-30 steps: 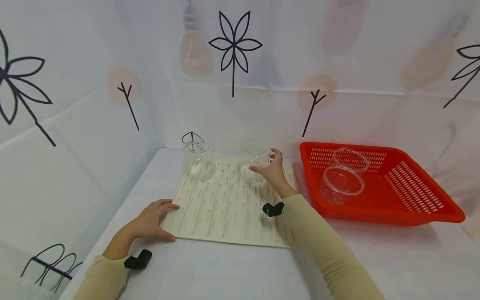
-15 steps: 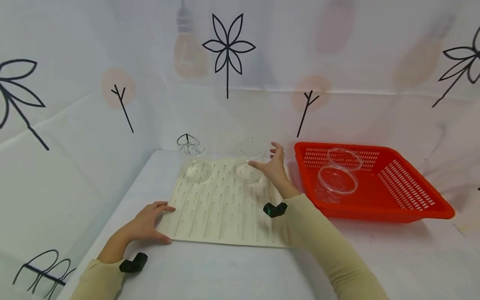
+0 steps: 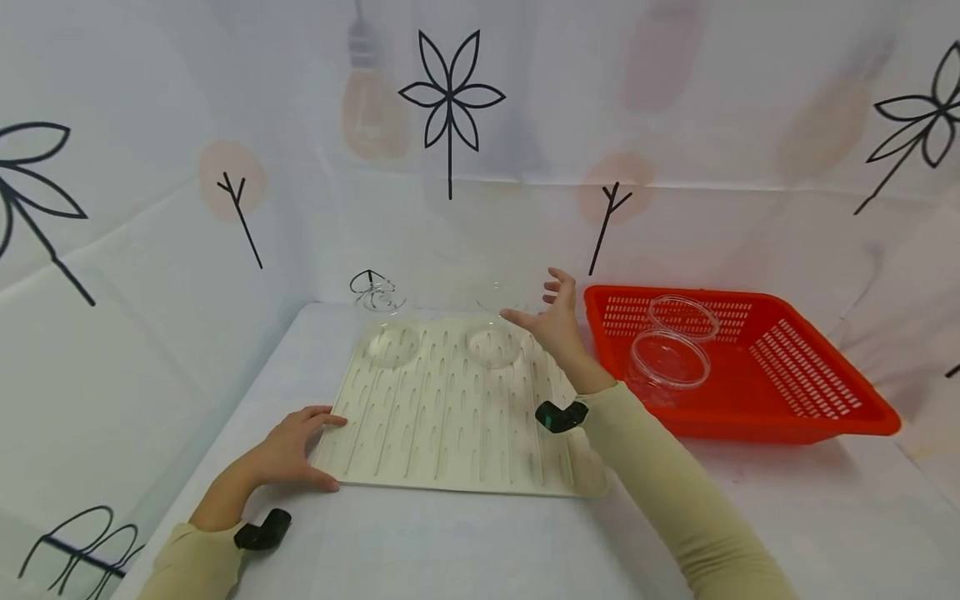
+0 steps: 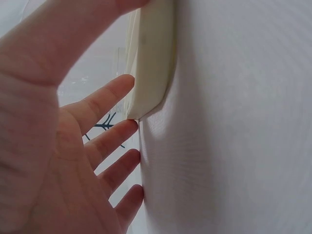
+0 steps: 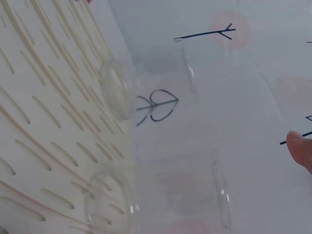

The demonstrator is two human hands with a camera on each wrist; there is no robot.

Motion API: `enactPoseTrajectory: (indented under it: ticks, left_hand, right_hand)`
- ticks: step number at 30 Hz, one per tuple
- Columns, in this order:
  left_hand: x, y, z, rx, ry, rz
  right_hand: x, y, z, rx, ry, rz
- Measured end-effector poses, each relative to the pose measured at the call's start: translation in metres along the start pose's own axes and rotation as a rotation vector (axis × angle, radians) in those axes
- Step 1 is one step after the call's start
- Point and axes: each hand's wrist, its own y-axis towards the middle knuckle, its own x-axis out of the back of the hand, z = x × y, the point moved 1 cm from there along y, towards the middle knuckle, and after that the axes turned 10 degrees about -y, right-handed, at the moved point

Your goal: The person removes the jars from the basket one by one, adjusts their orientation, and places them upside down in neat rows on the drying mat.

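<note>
Change: since one second ago we see the right hand [image 3: 557, 323] has lifted a little off the clear bowl [image 3: 492, 345] and moved toward the back wall; the bowl stays in its place on the mat, and the left hand has not moved
Clear bowl: it stands at the far right part of the cream drying mat [image 3: 450, 417], just in front of the right hand and not touched by it
Right hand: we see it raised above the far edge of the mat, fingers spread apart and nearly straight, holding nothing; in the right wrist view only one fingertip [image 5: 300, 148] shows at the edge
Second bowl: another clear bowl [image 3: 391, 343] stands at the far left part of the mat, well apart from the first one
Glass pieces behind: two more clear round pieces, one [image 3: 378, 295] behind the left bowl and one [image 3: 498, 293] behind the right bowl, near the wall; we cannot tell exactly what they are
Left hand: the left hand [image 3: 288, 450] rests on the near left corner of the mat, thumb on the front edge and fingers relaxed on top; the left wrist view shows the fingers [image 4: 105, 102] straight beside the corner [image 4: 151, 63]
Red basket: the red basket [image 3: 817, 392] stands to the right of the mat, and two clear containers [image 3: 667, 358] lie in it
Table: a white table [image 3: 465, 542] with a printed white cloth behind
</note>
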Motion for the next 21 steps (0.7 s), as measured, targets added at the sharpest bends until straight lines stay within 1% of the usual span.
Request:
enactPoseTrajectory:
  ticks: [5,10,15,21]
  left_hand:
    - [0.001,0.001,0.002,0.021,0.008,0.012]
    - [0.001,0.0,0.001,0.019,0.004,0.014]
    - [0.001,0.0,0.0,0.021,-0.001,0.012]
    - [0.001,0.0,0.0,0.015,-0.001,0.014]
  right_hand:
    - [0.012,-0.002,0.006,0.005,-0.015,0.001]
    - [0.021,-0.002,0.01,0.011,0.028,0.007]
    - [0.03,-0.002,0.012,0.007,0.046,-0.015]
    - [0.041,0.0,0.013,0.011,0.035,-0.05]
